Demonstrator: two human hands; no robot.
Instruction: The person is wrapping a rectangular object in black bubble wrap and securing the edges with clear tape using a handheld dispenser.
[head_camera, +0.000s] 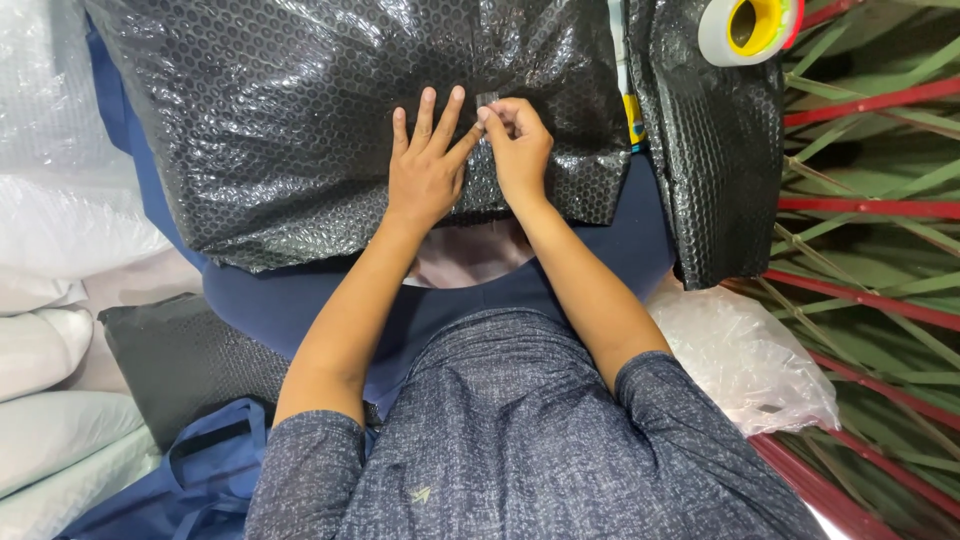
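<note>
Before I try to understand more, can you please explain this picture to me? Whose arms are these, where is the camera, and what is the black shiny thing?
There is no machine here. A person wears a camera on the head, so the single picture looks down along their own two bare arms.

In front of them lies a parcel wrapped in black bubble wrap. The left hand lies flat on it with fingers spread. The right hand pinches a small piece of clear tape at the wrap's surface, beside the left fingertips.

At the top right, a roll of tape with a yellow core sits on a second black wrapped bundle. Clear bubble wrap lies at the person's right, on a green and red woven mat. White sacks are piled at the left.
</note>
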